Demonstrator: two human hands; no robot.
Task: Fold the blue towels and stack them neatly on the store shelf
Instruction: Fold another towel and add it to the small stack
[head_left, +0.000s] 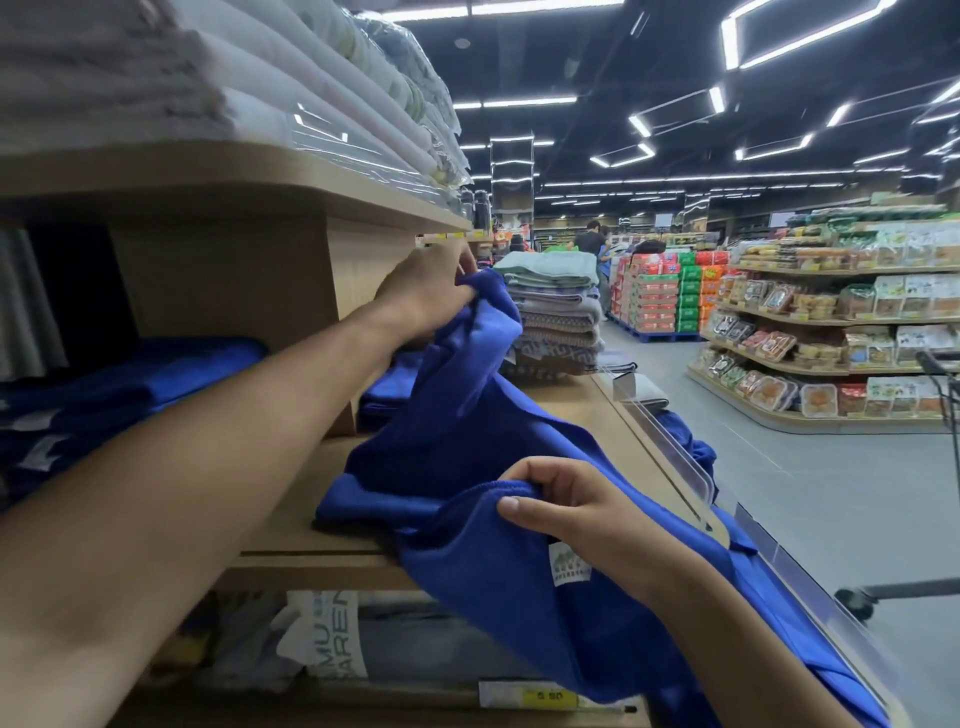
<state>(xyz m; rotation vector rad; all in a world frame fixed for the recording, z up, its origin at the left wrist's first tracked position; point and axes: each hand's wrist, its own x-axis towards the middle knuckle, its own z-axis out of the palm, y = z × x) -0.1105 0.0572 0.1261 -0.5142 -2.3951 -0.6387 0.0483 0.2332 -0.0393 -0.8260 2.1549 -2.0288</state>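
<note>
The left hand (426, 296) grips the far corner of the blue towel (467, 426), with its fingertips buried in the cloth. The right hand (566, 512) pinches the near hem, thumb on top. Between the hands the towel sags onto the shelf (311, 519); its lower end is cut off below the right forearm. Folded blue towels (130, 384) lie blurred left of the left forearm.

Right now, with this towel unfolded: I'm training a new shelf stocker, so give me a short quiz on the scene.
1. True or false: the left hand and right hand both grip the blue towel.
2. What colour are the folded towels left of the wooden divider?
3. The towel's white label lies nearest: A) left hand, B) right hand, C) folded towels.
Key: 1 true; 2 blue; 3 B.
</note>
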